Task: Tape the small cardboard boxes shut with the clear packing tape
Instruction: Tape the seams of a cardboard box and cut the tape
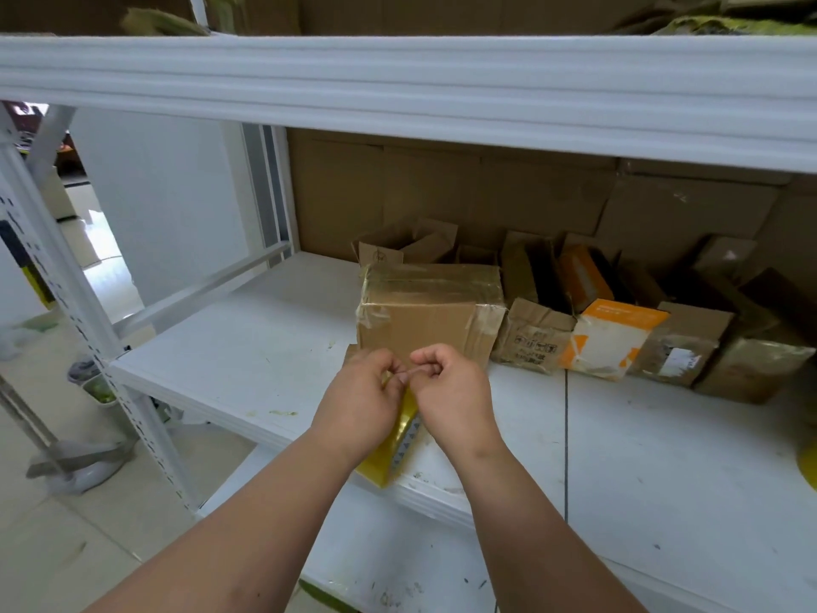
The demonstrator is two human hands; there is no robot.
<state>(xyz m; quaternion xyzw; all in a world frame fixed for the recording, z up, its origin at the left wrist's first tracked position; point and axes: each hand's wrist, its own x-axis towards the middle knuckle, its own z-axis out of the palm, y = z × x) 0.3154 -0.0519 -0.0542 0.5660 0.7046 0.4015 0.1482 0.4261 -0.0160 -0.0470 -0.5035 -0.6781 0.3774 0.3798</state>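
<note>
A yellowish roll of clear packing tape (pixel 395 440) stands on edge at the front of the white shelf (pixel 247 347), between my wrists. My left hand (pixel 360 402) grips the top of the roll. My right hand (pixel 451 391) pinches at the tape's end beside the left fingertips. Just behind both hands sits a brown cardboard box (pixel 431 318), closed, with clear tape over its top and corners. Most of the roll is hidden by my hands.
A row of small open and battered boxes (pixel 535 334) lies along the back right, among them an orange-and-white one (pixel 612 336). A white shelf beam (pixel 398 90) runs overhead. The rack's left post (pixel 88 329) stands at the left, with floor clutter beyond.
</note>
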